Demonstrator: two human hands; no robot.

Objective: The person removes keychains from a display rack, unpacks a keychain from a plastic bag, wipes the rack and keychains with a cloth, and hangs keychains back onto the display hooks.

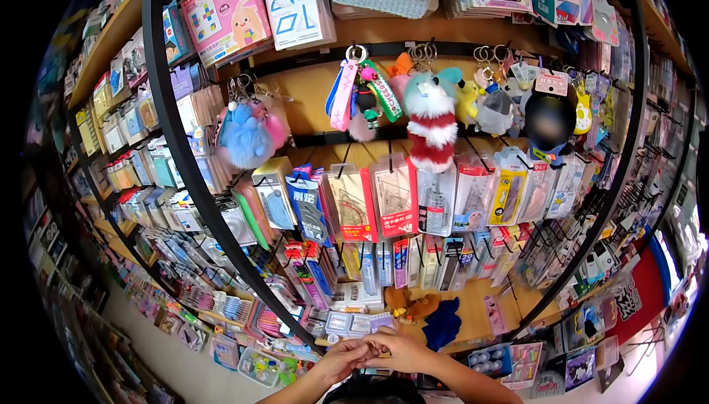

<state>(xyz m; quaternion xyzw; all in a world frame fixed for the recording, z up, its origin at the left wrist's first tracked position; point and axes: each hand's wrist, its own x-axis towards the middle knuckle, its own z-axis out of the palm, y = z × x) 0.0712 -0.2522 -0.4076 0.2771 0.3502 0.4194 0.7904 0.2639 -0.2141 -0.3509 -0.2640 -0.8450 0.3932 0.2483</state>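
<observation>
Both of my hands meet low in the middle of the head view, in front of the bottom shelf. My left hand (341, 360) has its fingers bent together against the fingertips of my right hand (402, 350), which are also pinched. Whatever lies between them is too small to make out. Just behind my hands are small clear boxes (351, 324), and to their right lie brown plush items (421, 306) and a dark blue cloth-like item (442, 324) on the wooden shelf.
Plush keychains, including a blue one (249, 138) and a red-and-white one (431, 127), hang from hooks above. Packaged stationery (354, 201) hangs below them. Black rack posts (210, 190) slant down on both sides. A blue bin (490, 360) stands at lower right.
</observation>
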